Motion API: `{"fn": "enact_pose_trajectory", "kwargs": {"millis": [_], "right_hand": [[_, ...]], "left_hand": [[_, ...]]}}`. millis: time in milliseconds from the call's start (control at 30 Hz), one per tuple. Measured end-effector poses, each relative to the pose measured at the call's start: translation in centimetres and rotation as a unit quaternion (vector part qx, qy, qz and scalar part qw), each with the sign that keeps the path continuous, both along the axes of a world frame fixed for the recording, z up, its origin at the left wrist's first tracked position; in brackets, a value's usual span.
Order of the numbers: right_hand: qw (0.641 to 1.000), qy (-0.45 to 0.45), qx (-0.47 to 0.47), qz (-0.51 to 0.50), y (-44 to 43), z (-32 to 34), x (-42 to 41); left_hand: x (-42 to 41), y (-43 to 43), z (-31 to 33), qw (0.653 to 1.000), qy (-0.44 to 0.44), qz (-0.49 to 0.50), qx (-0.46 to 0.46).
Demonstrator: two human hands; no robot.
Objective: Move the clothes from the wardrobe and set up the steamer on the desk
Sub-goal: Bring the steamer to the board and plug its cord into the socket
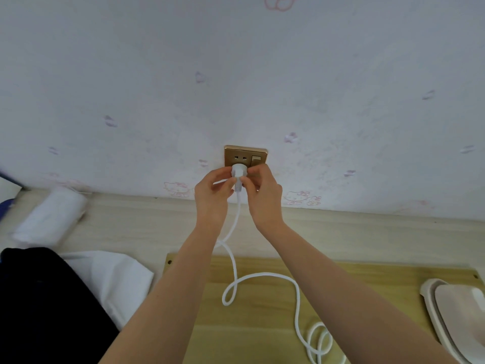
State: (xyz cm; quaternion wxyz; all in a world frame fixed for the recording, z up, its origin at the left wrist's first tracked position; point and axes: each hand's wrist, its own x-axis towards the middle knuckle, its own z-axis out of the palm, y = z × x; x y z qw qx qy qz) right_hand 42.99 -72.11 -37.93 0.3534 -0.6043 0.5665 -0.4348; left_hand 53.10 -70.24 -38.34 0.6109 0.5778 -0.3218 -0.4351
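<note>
A white plug (238, 174) is pressed against the lower part of a gold wall socket (245, 156) just above the desk. My left hand (214, 195) and my right hand (262, 193) both pinch the plug from either side. Its white cord (236, 274) drops from the plug, loops over the yellow wooden board (252, 332) and coils near the bottom edge. The beige and white steamer (459, 316) lies at the right edge, partly cut off. A black garment (44, 306) and a white garment (115, 282) lie at the lower left.
A rolled white cloth (49, 216) rests on the pale desk top (367, 240) at the left, close to the wall. The wall has pale wallpaper with small pink cartoon prints. A rocker switch (256, 160) sits on the socket plate's right side.
</note>
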Motion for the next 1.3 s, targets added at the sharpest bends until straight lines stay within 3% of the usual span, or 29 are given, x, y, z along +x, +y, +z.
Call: {"fn": "enact_pose_trajectory", "kwargs": {"millis": [133,267,433,600,833,967,1300], "right_hand": [[0.999,0.043,0.02,0.002,-0.4,0.4,-1.2],[0.988,0.143,0.039,0.049,1.2,0.3,-3.3],[0.969,0.211,0.069,0.107,5.7,-0.5,-7.1],[0.936,0.302,0.077,0.165,11.5,-2.0,-11.7],[0.888,0.405,0.026,0.215,21.9,-3.9,-20.3],[0.883,0.425,0.008,0.198,28.3,-4.4,-25.9],[0.881,0.451,0.021,0.142,42.2,-5.3,-34.9]], "left_hand": [[0.6,-0.2,0.4,0.998,-0.05,-0.007,0.039],[0.8,1.2,-0.1,0.992,-0.106,0.007,0.07],[-0.5,6.1,-1.9,0.96,-0.267,-0.006,0.088],[-4.9,12.7,-3.1,0.94,-0.325,-0.029,0.104],[-12.8,24.5,-4.6,0.864,-0.485,-0.109,0.079],[-17.8,31.5,-5.5,0.818,-0.557,-0.137,0.052],[-26.7,42.6,-5.1,0.769,-0.618,-0.161,0.026]]}}
